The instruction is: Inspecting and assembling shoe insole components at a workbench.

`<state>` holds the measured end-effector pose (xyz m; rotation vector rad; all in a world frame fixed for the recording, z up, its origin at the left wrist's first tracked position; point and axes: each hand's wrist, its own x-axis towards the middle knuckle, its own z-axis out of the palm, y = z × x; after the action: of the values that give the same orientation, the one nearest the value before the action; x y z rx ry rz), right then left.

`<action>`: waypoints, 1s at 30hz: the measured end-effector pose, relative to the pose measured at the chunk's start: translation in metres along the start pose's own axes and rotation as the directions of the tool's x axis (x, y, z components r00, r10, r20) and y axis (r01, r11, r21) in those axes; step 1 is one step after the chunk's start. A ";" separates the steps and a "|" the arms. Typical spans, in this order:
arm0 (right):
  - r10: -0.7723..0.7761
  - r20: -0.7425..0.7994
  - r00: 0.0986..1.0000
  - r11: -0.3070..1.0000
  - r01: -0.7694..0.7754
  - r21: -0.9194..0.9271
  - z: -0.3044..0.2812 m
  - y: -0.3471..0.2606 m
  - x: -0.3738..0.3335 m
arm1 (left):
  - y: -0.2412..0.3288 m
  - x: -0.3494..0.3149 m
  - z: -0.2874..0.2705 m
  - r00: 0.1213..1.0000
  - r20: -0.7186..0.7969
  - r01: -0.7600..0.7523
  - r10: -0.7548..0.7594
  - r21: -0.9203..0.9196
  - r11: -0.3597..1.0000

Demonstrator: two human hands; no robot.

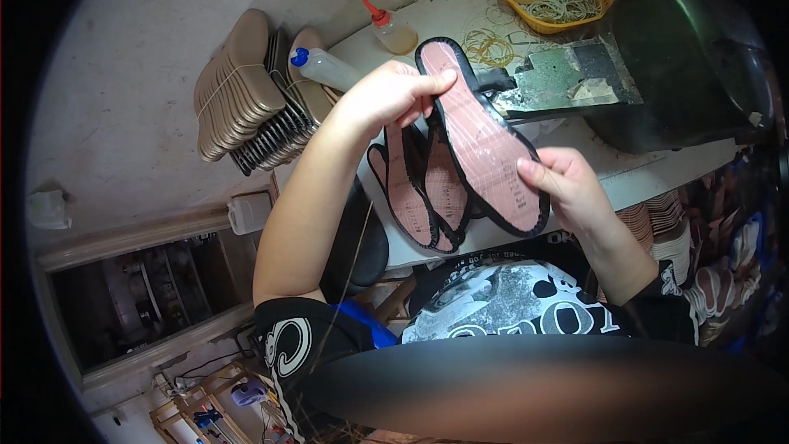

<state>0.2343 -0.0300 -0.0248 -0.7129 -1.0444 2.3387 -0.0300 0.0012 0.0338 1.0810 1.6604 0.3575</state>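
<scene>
Between my two hands is a pink insole [483, 144] with a black gathered rim, its pink face turned up and its length slanting from upper left to lower right. My left hand [397, 92] is closed on the narrow end, thumb on top. My right hand [567, 183] pinches the wide end, with its fingers hidden beneath. Under and left of it, more black-rimmed pink insoles [404, 197] lie overlapping on the white table. Just beyond the held insole is a worn green metal machine arm [567, 78], its black tip close to the insole's edge.
A yellow basket [546, 23] of rubber bands stands at the back, with loose rubber bands [491, 48] nearby. A red-capped bottle [393, 31] and a blue-capped bottle [327, 68] are on the table's far left. Bundled tan soles [240, 103] are stacked at left. A dark green machine body [682, 74] rises at right.
</scene>
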 end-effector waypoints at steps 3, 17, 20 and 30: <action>0.033 0.018 0.999 0.997 -0.034 0.064 0.002 0.005 0.018 | 0.000 0.003 -0.004 0.996 -0.090 -0.024 0.017 -0.074 0.997; 0.022 0.294 0.955 0.998 -0.035 0.042 0.050 0.034 -0.004 | -0.045 -0.092 0.112 0.751 -0.531 -0.612 0.392 -0.782 0.114; -0.091 0.092 0.992 0.964 0.110 -0.242 0.053 0.045 -0.006 | -0.057 -0.084 0.122 0.709 -0.500 -0.466 0.498 -0.862 -0.201; -0.590 0.205 0.781 0.585 0.588 -0.558 0.079 0.045 -0.039 | -0.068 -0.084 0.174 0.601 -0.694 -0.722 0.396 -0.684 -0.102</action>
<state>0.2049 -0.1223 -0.0039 -0.4559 -1.7408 1.4114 0.0932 -0.1501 -0.0290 0.6118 0.5997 1.9876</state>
